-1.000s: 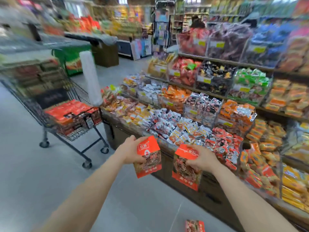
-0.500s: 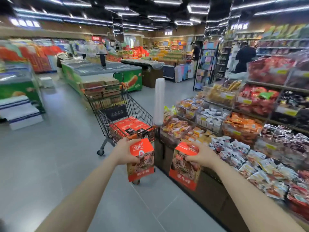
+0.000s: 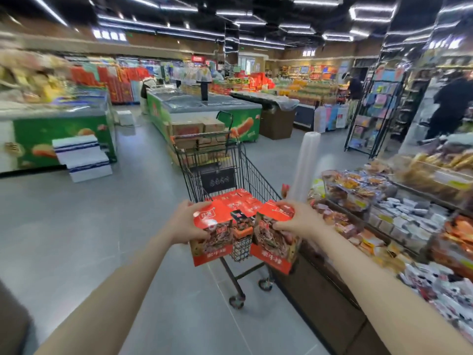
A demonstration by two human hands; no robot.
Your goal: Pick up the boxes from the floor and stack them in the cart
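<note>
several flat red cardboard boxes (image 3: 238, 201) already lie in the black wire shopping cart (image 3: 220, 160), while the left hand (image 3: 185, 221) and right hand (image 3: 299, 220), fingers clamped on one more red box each, hold these just above its near end, not yet stacked.

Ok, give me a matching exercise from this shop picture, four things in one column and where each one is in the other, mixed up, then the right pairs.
Things:
1. box in the left hand
2. stacked red boxes
3. white foam boxes
4. roll of plastic bags

Places:
A. on the floor by the green freezer
B. standing upright at the corner of the snack display
C. held up in front of the near end of the cart
D. lying in the cart basket

Pairs: 1-C, 2-D, 3-A, 4-B
</note>
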